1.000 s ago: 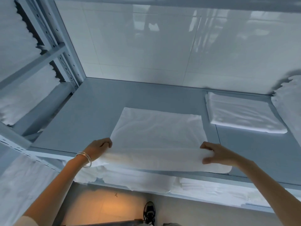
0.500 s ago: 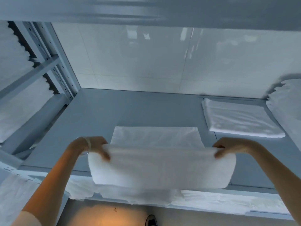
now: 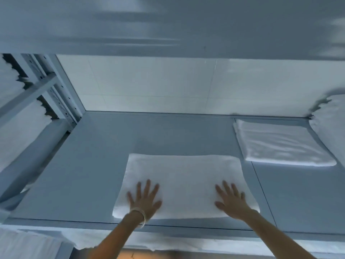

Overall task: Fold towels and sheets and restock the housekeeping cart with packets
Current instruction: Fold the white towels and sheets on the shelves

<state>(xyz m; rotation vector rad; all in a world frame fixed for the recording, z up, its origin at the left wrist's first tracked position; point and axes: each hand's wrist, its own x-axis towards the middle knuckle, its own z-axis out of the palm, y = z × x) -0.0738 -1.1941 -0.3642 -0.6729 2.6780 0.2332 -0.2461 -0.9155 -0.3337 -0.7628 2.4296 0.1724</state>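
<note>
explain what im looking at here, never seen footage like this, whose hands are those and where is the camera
There is no machine here. The camera is worn on a person's head and looks forward and down, so the two bare arms reaching in from the bottom are that person's own.

They stand at a grey metal shelf with a white tiled wall behind it. A white folded towel lies flat on the shelf. The left hand, with a bangle on its wrist, and the right hand both press on the towel with fingers spread. Nothing is gripped; they seem to be smoothing it.

To the right, further back, lies a second folded towel. More white linen is stacked at the far right edge, on the left rack and on the shelf below.
</note>
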